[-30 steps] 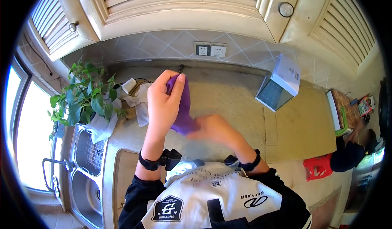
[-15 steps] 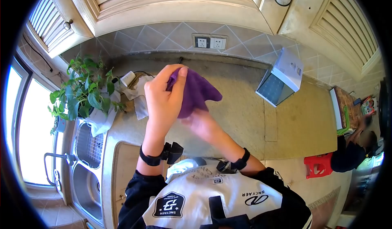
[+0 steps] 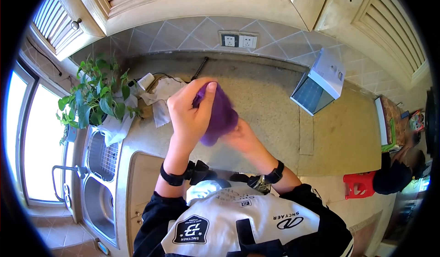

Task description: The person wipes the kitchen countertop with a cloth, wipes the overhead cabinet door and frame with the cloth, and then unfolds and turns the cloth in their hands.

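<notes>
Pinching a soft, bunched purple cloth point(image 3: 220, 117) between thumb and fingers, your left grip point(image 3: 189, 108) is clenched on the upper part of the fabric, with the thumb laid along its top. The cloth hangs in a loose bundle above the beige, stone-like tabletop point(image 3: 270, 96), left of its middle and between the back edge and the front edge where you stand. Your right grip point(image 3: 242, 137) is at the cloth's lower right side, its fingers blurred and partly hidden by the fabric; you cannot tell from this view whether it grasps the cloth or only lies against it. A black band point(image 3: 173, 176) circles your left wrist, and another black band point(image 3: 276, 172) circles your right one.

Near the tabletop's back edge, to the right of your hands, you have a white rectangular box point(image 3: 329, 73) with blue-grey inside its open side. Toward the back left corner stand a leafy green potted plant point(image 3: 98, 94) and, just beside it, a small white cylindrical cup point(image 3: 145, 81) lying tilted near a crumpled whitish cloth point(image 3: 161, 112). Along the left edge is a double-bowl steel sink point(image 3: 98, 206). Beyond the tabletop's right front corner, you see a red plastic stool point(image 3: 359, 185) and a person in dark clothing point(image 3: 390, 178).
</notes>
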`<state>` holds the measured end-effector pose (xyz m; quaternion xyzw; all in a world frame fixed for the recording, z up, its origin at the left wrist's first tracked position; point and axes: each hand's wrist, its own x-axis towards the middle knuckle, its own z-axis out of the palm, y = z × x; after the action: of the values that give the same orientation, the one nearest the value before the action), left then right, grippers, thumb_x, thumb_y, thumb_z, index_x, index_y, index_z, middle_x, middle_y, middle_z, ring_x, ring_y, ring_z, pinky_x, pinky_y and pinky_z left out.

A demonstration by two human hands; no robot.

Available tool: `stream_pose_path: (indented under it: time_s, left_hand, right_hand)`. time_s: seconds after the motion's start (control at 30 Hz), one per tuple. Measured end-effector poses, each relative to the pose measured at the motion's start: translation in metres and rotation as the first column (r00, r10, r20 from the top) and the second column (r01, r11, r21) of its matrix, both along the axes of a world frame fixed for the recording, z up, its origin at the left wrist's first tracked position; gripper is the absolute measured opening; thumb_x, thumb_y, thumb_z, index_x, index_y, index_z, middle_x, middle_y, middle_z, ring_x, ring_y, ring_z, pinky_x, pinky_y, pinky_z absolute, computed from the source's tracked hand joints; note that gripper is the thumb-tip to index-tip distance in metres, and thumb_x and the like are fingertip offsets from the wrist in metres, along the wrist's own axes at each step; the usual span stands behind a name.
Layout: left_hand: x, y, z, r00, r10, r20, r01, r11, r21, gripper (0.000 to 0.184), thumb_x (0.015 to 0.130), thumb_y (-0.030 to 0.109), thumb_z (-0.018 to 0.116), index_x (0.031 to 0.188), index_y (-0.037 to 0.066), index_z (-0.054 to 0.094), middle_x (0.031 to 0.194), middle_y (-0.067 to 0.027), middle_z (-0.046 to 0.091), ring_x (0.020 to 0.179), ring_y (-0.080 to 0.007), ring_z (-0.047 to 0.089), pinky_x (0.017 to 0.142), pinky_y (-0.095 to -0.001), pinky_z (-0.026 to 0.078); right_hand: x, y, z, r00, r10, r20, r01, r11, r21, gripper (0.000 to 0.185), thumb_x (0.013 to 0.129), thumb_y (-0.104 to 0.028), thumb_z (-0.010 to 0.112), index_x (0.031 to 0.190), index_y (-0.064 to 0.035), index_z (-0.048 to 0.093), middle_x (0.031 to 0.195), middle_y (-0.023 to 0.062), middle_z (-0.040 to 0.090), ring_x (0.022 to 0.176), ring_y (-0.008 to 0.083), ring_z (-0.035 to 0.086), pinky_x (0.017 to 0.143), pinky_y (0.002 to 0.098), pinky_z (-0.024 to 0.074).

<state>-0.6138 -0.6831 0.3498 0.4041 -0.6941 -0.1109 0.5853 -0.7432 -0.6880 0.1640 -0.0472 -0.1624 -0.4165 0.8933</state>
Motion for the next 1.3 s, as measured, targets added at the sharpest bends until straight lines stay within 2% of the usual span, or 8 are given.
stream_pose_path:
  time_s: [0.1, 0.17, 0.33, 0.47, 0.53, 0.67, 0.83, 1.3]
  left_hand:
    - [0.011, -0.006, -0.003, 0.999, -0.037, -0.02, 0.036, 0.998, -0.056, 0.006, 0.081, 0.006, 0.063, 0.082, 0.001, 0.065, 0.066, -0.0096, 0.06, 0.055, -0.0175, 0.056, 0.053, -0.0252, 0.042]
    - [0.019, -0.005, 0.001, 0.996, -0.084, 0.0, 0.084, 0.994, -0.071, 0.007, 0.081, 0.005, 0.062, 0.083, 0.0, 0.066, 0.066, -0.008, 0.06, 0.057, -0.015, 0.055, 0.055, -0.0241, 0.041]
    - [0.056, -0.018, 0.003, 0.948, -0.231, 0.219, 0.279, 0.935, -0.22, 0.015, 0.068, 0.001, 0.07, 0.083, 0.002, 0.068, 0.062, -0.0069, 0.054, 0.052, -0.0171, 0.051, 0.049, -0.0267, 0.038]
    - [0.095, -0.03, -0.007, 0.932, -0.253, 0.26, 0.327, 0.897, -0.298, 0.021, 0.064, 0.006, 0.073, 0.084, 0.005, 0.066, 0.063, -0.0035, 0.055, 0.05, -0.0195, 0.052, 0.046, -0.0305, 0.04]
    - [0.109, -0.038, -0.019, 0.905, -0.241, 0.35, 0.358, 0.876, -0.324, 0.023, 0.063, 0.008, 0.074, 0.085, 0.006, 0.066, 0.063, -0.0026, 0.052, 0.05, -0.0189, 0.05, 0.047, -0.0302, 0.04]
    - [0.132, -0.051, -0.023, 0.871, -0.284, 0.4, 0.425, 0.845, -0.325, 0.023, 0.061, 0.006, 0.075, 0.082, 0.003, 0.067, 0.064, -0.0047, 0.054, 0.052, -0.0201, 0.051, 0.047, -0.0312, 0.038]
    - [0.145, -0.07, -0.032, 0.822, -0.47, 0.323, 0.561, 0.767, -0.312, 0.025, 0.066, 0.021, 0.07, 0.085, 0.004, 0.066, 0.069, -0.0051, 0.055, 0.058, -0.0218, 0.053, 0.054, -0.0319, 0.041]
    - [0.11, -0.06, -0.009, 0.674, -0.618, -0.404, 0.725, 0.659, 0.202, 0.043, 0.075, 0.002, 0.07, 0.112, -0.001, 0.049, 0.101, -0.0094, 0.056, 0.093, -0.0152, 0.058, 0.082, -0.0271, 0.046]
  right_hand:
    - [0.017, 0.005, 0.057, 0.829, -0.198, -0.524, 0.336, 0.924, 0.182, 0.031, 0.095, -0.02, 0.043, 0.122, -0.0068, 0.048, 0.114, 0.0068, 0.057, 0.103, 0.0203, 0.056, 0.089, 0.0312, 0.0466]
    - [0.022, -0.008, 0.065, 0.003, -0.934, -0.358, 0.301, 0.342, -0.89, 0.034, 0.095, -0.021, 0.043, 0.126, -0.0056, 0.044, 0.122, 0.0075, 0.052, 0.111, 0.0191, 0.051, 0.096, 0.0325, 0.0427]
    - [0.057, -0.026, 0.087, 0.841, -0.466, -0.276, 0.42, 0.883, -0.211, 0.029, 0.093, -0.017, 0.048, 0.119, -0.0045, 0.045, 0.115, 0.0061, 0.053, 0.106, 0.0171, 0.052, 0.094, 0.0327, 0.0423]
    - [0.095, -0.029, 0.134, -0.207, -0.973, -0.101, 0.175, 0.064, -0.982, 0.054, 0.085, -0.057, 0.05, 0.095, -0.004, 0.046, 0.085, 0.0029, 0.048, 0.08, 0.0117, 0.049, 0.067, 0.0277, 0.0407]
    - [0.113, -0.029, 0.135, 0.483, -0.78, -0.398, 0.543, 0.623, -0.563, 0.08, 0.071, -0.079, 0.043, 0.092, -0.0027, 0.045, 0.082, 0.0042, 0.046, 0.077, 0.0133, 0.047, 0.062, 0.0274, 0.0365]
    - [0.119, -0.036, 0.125, 0.731, -0.669, -0.133, 0.638, 0.739, -0.216, 0.103, 0.068, -0.083, 0.033, 0.128, 0.0006, 0.041, 0.128, 0.0157, 0.048, 0.116, 0.0301, 0.047, 0.1, 0.0452, 0.0359]
    - [0.114, -0.041, 0.115, 0.742, -0.63, -0.231, 0.591, 0.776, -0.218, 0.047, 0.084, -0.028, 0.046, 0.123, -0.0017, 0.044, 0.119, 0.0158, 0.054, 0.113, 0.0267, 0.051, 0.1, 0.0408, 0.0376]
    - [0.084, -0.031, 0.154, 0.805, -0.563, -0.189, 0.54, 0.826, -0.161, 0.04, 0.085, -0.02, 0.045, 0.119, 0.0019, 0.047, 0.114, 0.0176, 0.057, 0.105, 0.0293, 0.056, 0.095, 0.0415, 0.0416]
